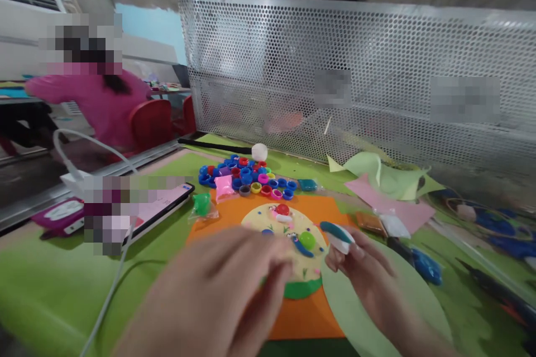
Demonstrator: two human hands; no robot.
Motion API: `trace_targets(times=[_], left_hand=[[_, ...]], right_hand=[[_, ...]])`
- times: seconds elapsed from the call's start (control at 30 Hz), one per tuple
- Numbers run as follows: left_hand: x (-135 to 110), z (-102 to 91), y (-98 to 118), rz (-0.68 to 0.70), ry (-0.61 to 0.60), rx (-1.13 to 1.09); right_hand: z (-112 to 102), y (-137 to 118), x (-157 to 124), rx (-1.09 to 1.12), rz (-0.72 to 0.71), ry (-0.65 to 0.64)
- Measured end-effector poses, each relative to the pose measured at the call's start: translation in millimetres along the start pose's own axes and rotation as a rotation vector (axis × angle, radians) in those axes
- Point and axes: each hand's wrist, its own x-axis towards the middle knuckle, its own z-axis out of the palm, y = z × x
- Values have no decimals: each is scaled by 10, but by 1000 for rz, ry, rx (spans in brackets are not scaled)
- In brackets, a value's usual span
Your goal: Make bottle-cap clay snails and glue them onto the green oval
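Observation:
My left hand (218, 295) hovers over the near side of a pale yellow clay disc (262, 218), its fingers curled together and motion-blurred; nothing shows in them. The disc lies on an orange sheet (301, 318), carrying a red clay blob (282, 209), a green ball (307, 240) and a blue strip (302, 249), with a green clay rim (302, 289) at its near edge. My right hand (371, 273) pinches a white and teal clay piece (338, 236) just right of the disc.
Many coloured bottle caps (247, 175) lie behind the disc, with a white clay lump (259, 151). A phone (159, 206) and white cable (106, 295) are at left. Papers (389, 178) and clay packets (425, 265) are at right. A perforated metal screen (355, 78) stands behind. A person in pink (100, 100) sits far left.

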Motion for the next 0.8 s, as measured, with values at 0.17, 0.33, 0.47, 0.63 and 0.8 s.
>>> trace_targets(times=[0.17, 0.33, 0.47, 0.63, 0.8], left_hand=[[805, 214, -201, -149, 150, -187], [582, 739, -505, -354, -115, -353], [309, 778, -514, -365, -380, -324], [263, 692, -473, -39, -519, -130], [219, 739, -454, 154, -478, -2]], right_hand=[[14, 55, 118, -405, -338, 62], [-52, 200, 78, -691, -589, 37], [-92, 253, 60, -791, -695, -21], [-108, 253, 44, -829, -773, -88], [-149, 255, -51, -874, -836, -119]])
